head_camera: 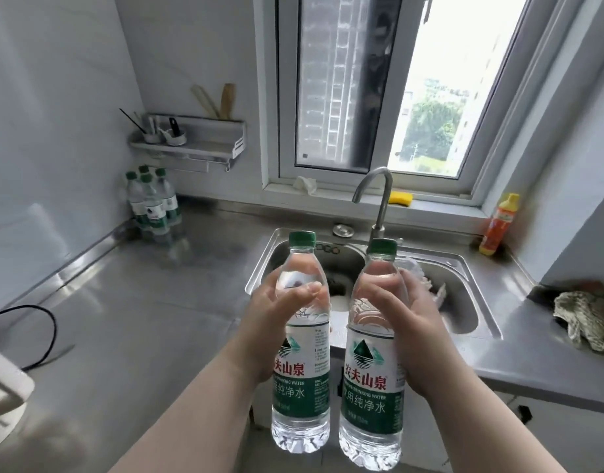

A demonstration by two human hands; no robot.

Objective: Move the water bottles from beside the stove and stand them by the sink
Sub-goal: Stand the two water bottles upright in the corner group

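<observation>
Your left hand (269, 312) curls round the left bottle (302, 339) and your right hand (411, 324) round the right bottle (372, 356), both upright in the air before the sink (262, 266). Neither stands yet. Four bottles (152, 203) on the worktop (140, 302) corner look delivered.

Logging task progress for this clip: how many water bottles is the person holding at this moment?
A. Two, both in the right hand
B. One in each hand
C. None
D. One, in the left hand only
B: the left hand grips the left bottle and the right hand grips the right bottle, both upright in front of the sink.
</observation>
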